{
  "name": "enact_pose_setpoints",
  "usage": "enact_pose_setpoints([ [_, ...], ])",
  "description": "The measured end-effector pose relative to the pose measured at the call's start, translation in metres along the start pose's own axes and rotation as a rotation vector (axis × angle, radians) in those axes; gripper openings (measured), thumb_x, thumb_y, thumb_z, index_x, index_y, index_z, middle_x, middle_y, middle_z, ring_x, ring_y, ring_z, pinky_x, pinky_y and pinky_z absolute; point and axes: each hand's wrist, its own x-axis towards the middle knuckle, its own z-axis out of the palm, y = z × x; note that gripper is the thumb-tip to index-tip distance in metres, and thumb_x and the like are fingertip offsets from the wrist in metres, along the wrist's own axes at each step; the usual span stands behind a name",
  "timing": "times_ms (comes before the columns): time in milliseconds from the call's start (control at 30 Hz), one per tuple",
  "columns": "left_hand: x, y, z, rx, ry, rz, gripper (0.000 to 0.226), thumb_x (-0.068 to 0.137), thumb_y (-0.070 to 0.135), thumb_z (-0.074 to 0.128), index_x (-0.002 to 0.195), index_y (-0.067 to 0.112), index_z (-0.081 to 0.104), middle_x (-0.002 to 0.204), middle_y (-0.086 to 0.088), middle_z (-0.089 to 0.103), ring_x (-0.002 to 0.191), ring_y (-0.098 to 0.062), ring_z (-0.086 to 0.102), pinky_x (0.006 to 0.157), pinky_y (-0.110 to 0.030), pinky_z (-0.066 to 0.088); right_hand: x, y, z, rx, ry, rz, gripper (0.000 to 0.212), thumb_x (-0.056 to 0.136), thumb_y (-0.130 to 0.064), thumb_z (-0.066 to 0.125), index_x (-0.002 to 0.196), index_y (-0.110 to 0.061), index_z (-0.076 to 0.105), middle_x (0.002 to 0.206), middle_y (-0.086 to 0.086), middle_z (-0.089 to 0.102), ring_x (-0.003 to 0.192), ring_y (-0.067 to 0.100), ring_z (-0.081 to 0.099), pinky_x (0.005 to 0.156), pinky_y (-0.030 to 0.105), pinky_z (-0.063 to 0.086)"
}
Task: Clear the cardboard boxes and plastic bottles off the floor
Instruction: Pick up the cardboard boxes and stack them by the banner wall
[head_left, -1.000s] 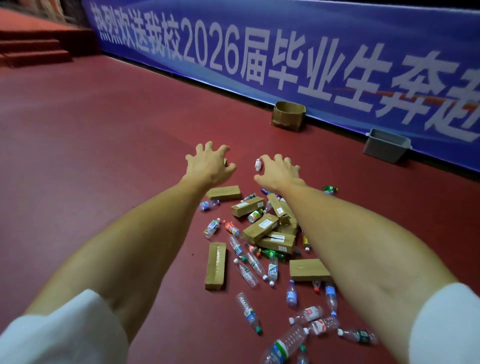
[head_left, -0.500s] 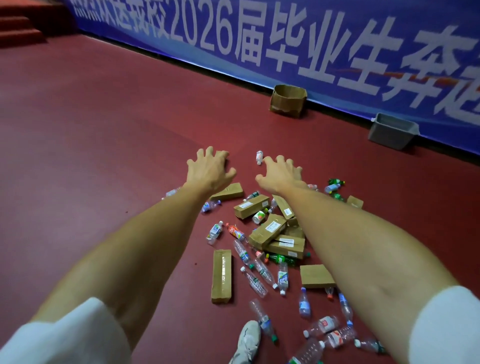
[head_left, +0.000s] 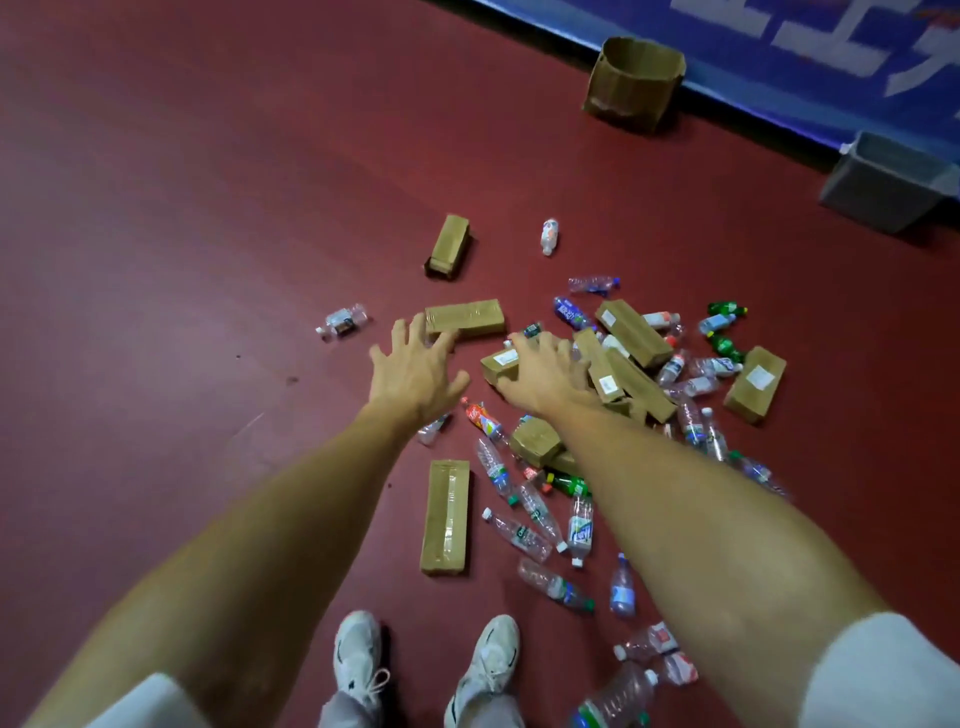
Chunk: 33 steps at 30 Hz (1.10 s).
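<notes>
**Both hands out, nothing held**

I count about ten cardboard boxes (head_left: 445, 517) and roughly two dozen plastic bottles (head_left: 579, 525), strewn on the red floor (head_left: 156, 260) beyond two white shoes (head_left: 358, 660). Left hand (head_left: 415, 371) reaches forward, fingers splayed, empty; right hand (head_left: 545, 371) likewise, empty, above the pile. Far right, one open cardboard bin (head_left: 634, 85) and one grey bin (head_left: 888, 182) sit against the blue banner (head_left: 737, 73).
</notes>
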Motion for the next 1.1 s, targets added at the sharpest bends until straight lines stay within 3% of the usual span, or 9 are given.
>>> enact_pose_setpoints([
  [100,0.014,-0.017,0.051,0.035,-0.093,0.009,0.065,0.096,0.054,0.044,0.153,0.031,0.025,0.164,-0.014,0.008,0.15,-0.036,0.007,0.111,-0.064,0.027,0.021,0.004,0.049,0.016,-0.045,0.016,0.067,0.091,-0.05,0.056,0.149,-0.029,0.029,0.149,0.013,0.032,0.136,0.038,0.031,0.103,0.055,0.033],
  [533,0.079,-0.07,0.311,0.068,-0.234,0.097,0.068,0.092,0.054,0.046,0.153,0.033,0.024,0.162,-0.014,0.011,0.147,-0.037,0.013,0.109,-0.063,0.031,0.119,0.038,0.301,0.037,-0.17,0.16,0.072,0.093,-0.052,0.057,0.153,-0.031,0.023,0.154,0.014,0.026,0.14,0.037,0.025,0.105,0.056,0.031],
  [900,0.143,-0.085,0.58,0.073,-0.313,0.074,0.071,0.091,0.056,0.047,0.154,0.035,0.021,0.164,-0.012,0.005,0.149,-0.036,0.01,0.105,-0.063,0.034,0.252,0.097,0.525,-0.005,-0.138,0.141,0.073,0.095,-0.056,0.054,0.154,-0.031,0.02,0.158,0.014,0.018,0.144,0.038,0.017,0.106,0.059,0.029],
  [1100,0.149,-0.079,0.676,-0.007,-0.354,0.018,0.071,0.087,0.057,0.057,0.15,0.037,0.03,0.164,-0.011,0.012,0.148,-0.034,0.014,0.11,-0.06,0.032,0.283,0.139,0.597,-0.014,-0.052,0.149,0.074,0.094,-0.054,0.055,0.155,-0.031,0.019,0.161,0.013,0.012,0.147,0.037,0.012,0.107,0.059,0.028],
])
